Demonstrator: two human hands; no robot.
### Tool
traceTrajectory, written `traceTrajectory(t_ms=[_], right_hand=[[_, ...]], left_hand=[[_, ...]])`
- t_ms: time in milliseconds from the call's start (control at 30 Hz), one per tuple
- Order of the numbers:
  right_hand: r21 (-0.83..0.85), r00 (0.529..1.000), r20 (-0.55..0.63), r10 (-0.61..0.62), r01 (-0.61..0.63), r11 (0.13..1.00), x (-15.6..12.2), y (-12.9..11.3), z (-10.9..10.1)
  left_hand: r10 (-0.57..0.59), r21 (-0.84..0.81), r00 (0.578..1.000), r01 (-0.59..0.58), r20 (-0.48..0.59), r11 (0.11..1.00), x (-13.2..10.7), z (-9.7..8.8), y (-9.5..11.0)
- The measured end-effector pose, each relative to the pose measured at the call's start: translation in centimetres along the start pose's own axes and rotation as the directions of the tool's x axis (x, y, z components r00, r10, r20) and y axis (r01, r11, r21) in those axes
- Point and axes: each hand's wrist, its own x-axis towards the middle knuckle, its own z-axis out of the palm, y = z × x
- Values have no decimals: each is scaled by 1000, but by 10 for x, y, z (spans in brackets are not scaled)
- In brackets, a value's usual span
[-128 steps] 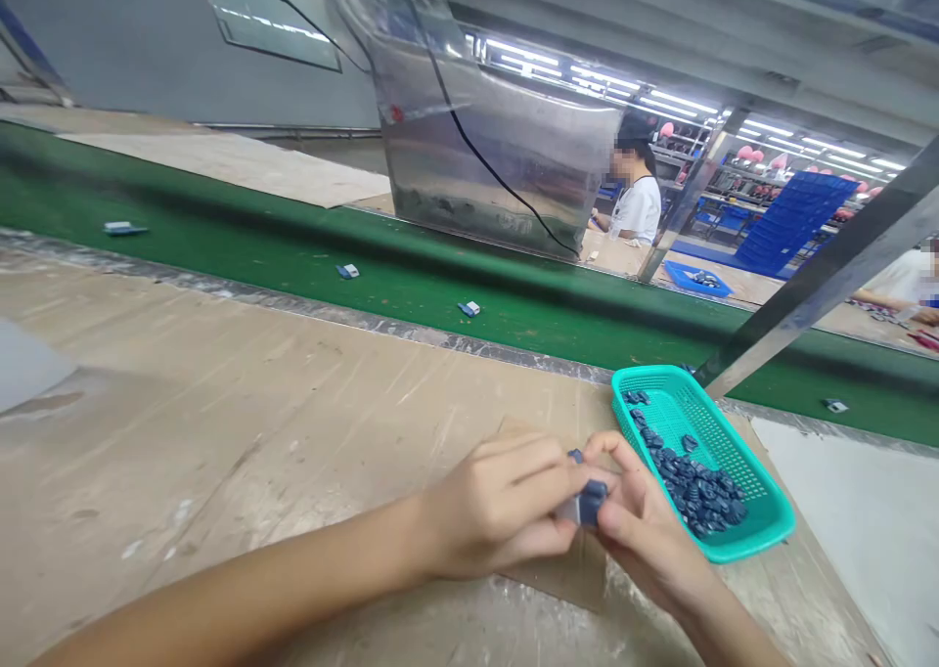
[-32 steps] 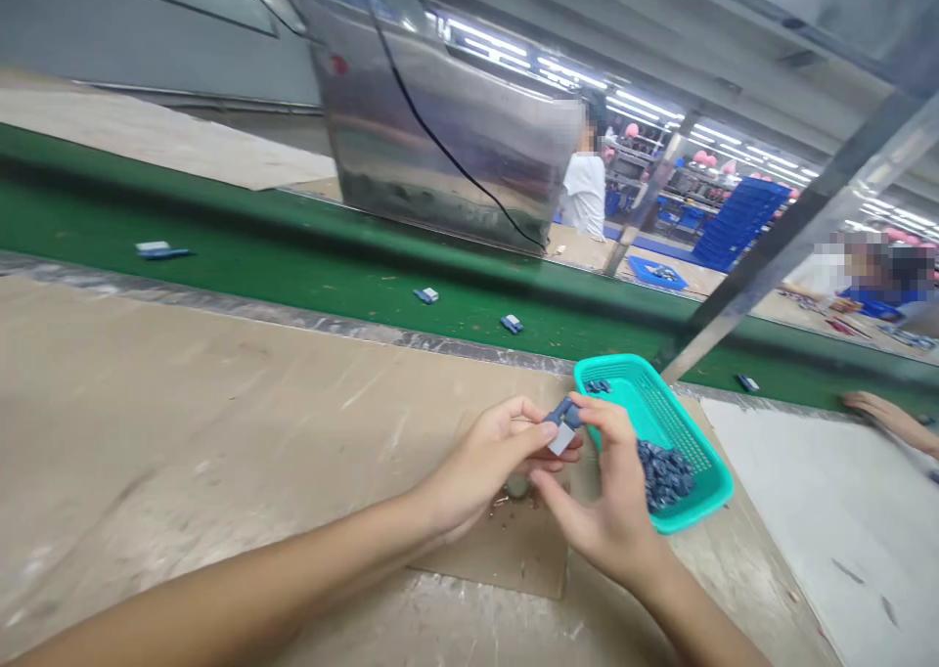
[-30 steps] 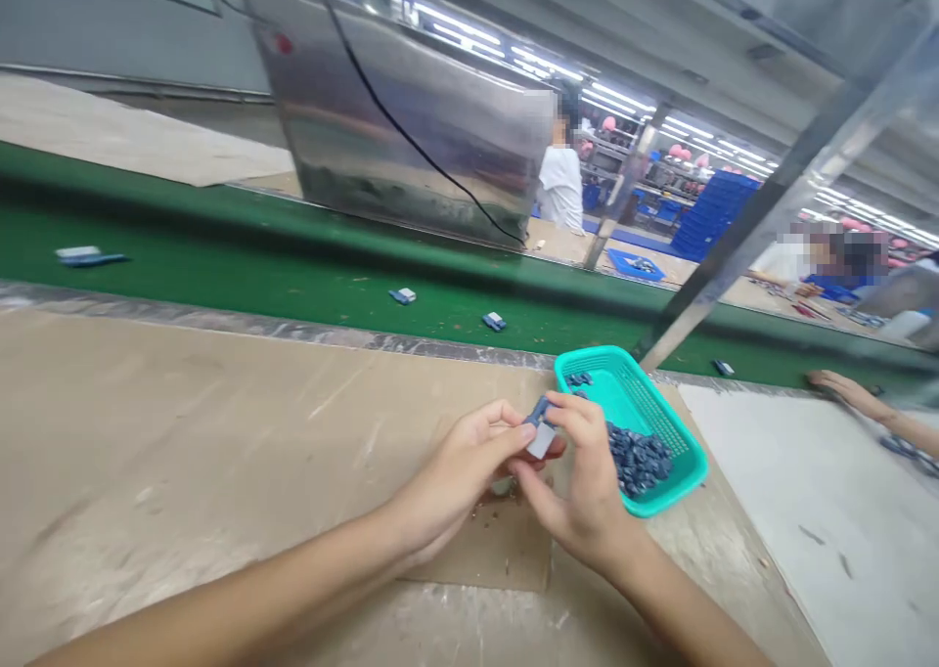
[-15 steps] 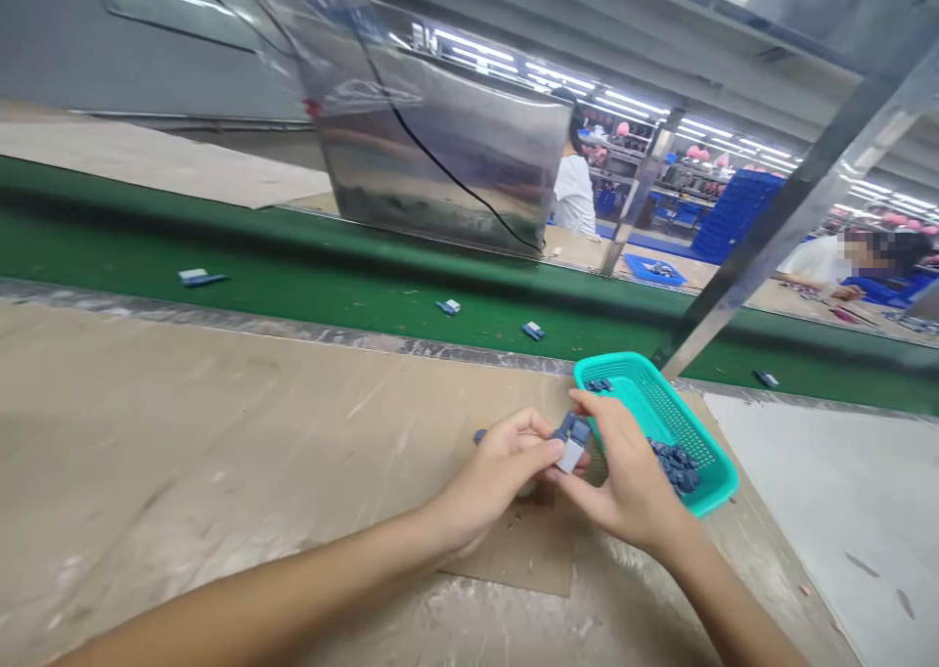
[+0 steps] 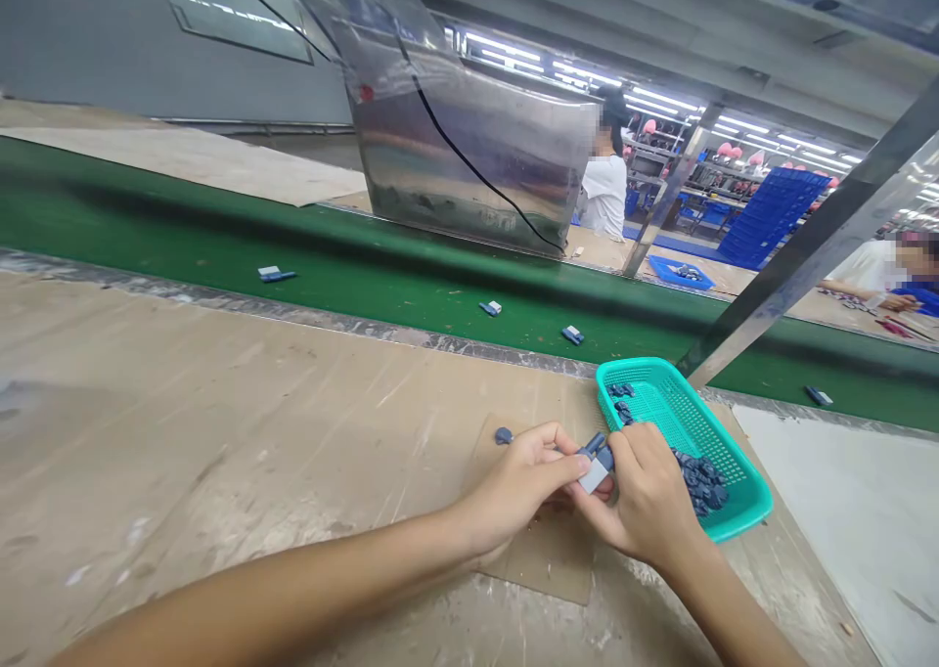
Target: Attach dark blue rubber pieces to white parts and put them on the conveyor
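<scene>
A small blue piece (image 5: 503, 435) lies on the brown card (image 5: 539, 569), just past my left hand (image 5: 524, 486). My left thumb (image 5: 579, 465) and fingers pinch a blue and white part (image 5: 596, 471). My right hand (image 5: 649, 496) has just closed in, its fingers (image 5: 629, 442) pressed together against that part. Further right, more blue pieces (image 5: 700, 481) sit in the teal basket (image 5: 723, 430).

teal basket (image 5: 682, 403) beside right hand (image 5: 646, 496)
</scene>
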Motion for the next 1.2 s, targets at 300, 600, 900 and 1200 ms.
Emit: traceTrajectory(t_ms=[300, 600, 900, 1200], right_hand=[[174, 968, 91, 232, -245, 954, 4, 2, 7], [38, 630, 673, 387, -552, 833, -35, 110, -12], [86, 666, 686, 293, -474, 877, -38, 124, 9], [170, 624, 716, 313, -591, 789, -26, 120, -11]], left_hand=[[92, 92, 992, -101, 91, 991, 20, -8, 8], [476, 897, 870, -101, -131, 431, 162, -74, 60], [492, 919, 837, 31, -239, 393, 195, -116, 54], [371, 552, 903, -200, -217, 809, 126, -132, 65]])
